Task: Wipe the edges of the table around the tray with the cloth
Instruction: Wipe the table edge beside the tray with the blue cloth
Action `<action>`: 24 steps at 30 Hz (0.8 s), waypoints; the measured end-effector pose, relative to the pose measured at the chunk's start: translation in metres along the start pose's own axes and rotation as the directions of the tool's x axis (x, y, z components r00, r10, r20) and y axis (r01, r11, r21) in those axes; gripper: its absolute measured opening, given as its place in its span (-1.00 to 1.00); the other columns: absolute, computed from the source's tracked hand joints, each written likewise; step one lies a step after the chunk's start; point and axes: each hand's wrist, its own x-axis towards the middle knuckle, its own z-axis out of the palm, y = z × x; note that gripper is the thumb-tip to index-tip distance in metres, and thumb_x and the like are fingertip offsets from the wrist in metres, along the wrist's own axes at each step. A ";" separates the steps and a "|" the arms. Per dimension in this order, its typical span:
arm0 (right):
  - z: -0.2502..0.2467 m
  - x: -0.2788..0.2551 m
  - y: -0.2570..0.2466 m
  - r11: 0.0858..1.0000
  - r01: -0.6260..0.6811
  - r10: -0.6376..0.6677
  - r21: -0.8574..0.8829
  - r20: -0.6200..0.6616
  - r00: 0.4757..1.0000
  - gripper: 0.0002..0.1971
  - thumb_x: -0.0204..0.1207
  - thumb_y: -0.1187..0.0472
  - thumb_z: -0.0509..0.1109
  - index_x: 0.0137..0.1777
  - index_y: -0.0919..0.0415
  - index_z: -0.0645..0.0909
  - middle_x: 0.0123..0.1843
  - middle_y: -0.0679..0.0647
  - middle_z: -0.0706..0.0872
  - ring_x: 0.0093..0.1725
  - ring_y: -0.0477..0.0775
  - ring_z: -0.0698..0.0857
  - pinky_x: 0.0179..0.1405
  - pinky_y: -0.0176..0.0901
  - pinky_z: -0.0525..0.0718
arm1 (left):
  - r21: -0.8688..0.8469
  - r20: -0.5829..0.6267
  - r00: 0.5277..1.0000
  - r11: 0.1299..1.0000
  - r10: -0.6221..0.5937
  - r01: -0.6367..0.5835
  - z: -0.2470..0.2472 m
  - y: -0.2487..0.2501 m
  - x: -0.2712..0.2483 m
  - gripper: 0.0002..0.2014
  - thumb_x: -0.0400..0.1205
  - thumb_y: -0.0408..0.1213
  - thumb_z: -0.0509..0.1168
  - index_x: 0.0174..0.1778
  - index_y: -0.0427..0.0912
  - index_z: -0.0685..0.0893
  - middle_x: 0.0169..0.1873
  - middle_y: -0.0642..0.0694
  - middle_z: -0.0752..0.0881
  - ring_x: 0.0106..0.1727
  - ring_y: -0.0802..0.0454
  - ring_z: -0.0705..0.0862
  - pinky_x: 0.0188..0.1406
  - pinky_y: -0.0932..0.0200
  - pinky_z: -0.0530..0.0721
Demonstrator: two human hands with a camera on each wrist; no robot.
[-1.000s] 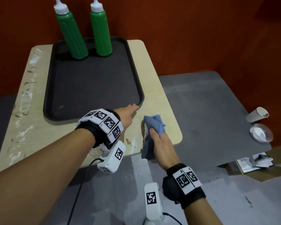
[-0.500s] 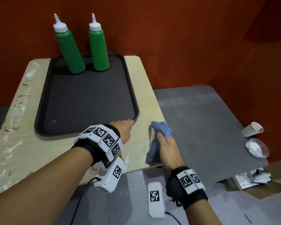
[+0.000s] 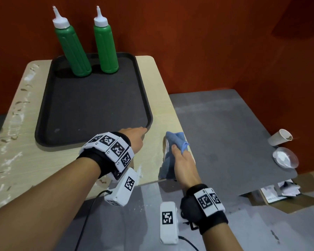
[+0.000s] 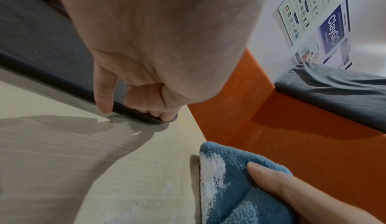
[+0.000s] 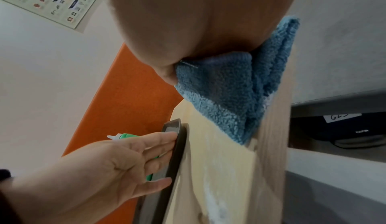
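1. The blue cloth (image 3: 172,153) lies bunched on the desk (image 3: 65,160) at its near right corner, just right of the tray (image 3: 91,105), with white residue on its left fold.
2. The right hand (image 3: 184,165) presses down on the cloth, thumb and fingers curled round its folds, so its grip is grasping the cloth.
3. The left hand (image 3: 134,139) rests on the tray's near right corner; its grip is released, the straight fingers (image 5: 160,138) lying on the rim while the thumb touches the outer edge.
4. The black tray sits on the light wooden desk, and white smears mark the desk's left and near edges.
5. Two green squeeze bottles (image 3: 71,46) with white nozzles stand upright, side by side, at the tray's far end.
6. Well to the right, a paper cup (image 3: 279,137) lies tipped on the grey surface (image 3: 225,133), near a clear dish (image 3: 285,157) holding white powder.
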 end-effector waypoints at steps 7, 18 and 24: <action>-0.002 0.010 -0.006 1.000 0.015 -0.015 0.004 -0.014 1.000 -0.64 0.73 0.06 0.07 0.46 0.05 0.49 0.27 -0.03 0.61 0.27 0.01 0.56 0.27 -0.10 0.43 | 0.031 -0.012 1.000 0.999 0.010 -0.010 0.001 0.006 -0.005 -0.47 0.71 -0.47 -0.08 0.65 -0.15 0.14 0.65 -0.09 0.20 0.64 -0.07 0.25 0.58 0.04 0.26; -0.001 0.006 0.007 0.998 0.051 -0.051 -0.037 0.002 0.999 -0.64 0.72 0.07 0.06 0.40 0.01 0.56 0.23 -0.06 0.63 0.26 -0.03 0.57 0.29 -0.11 0.45 | 0.036 0.002 1.000 0.999 0.010 -0.010 0.002 0.006 -0.006 -0.48 0.71 -0.46 -0.07 0.63 -0.16 0.17 0.62 -0.10 0.25 0.62 -0.07 0.30 0.57 -0.01 0.30; -0.001 0.014 0.004 0.996 0.053 -0.052 -0.065 0.012 0.999 -0.60 0.72 0.04 0.05 0.46 0.05 0.53 0.27 -0.01 0.64 0.29 0.02 0.59 0.31 -0.07 0.47 | 0.011 0.001 1.000 1.000 0.009 -0.009 0.000 0.004 -0.006 -0.47 0.73 -0.43 -0.09 0.66 -0.11 0.11 0.67 -0.04 0.15 0.66 -0.06 0.22 0.58 0.04 0.22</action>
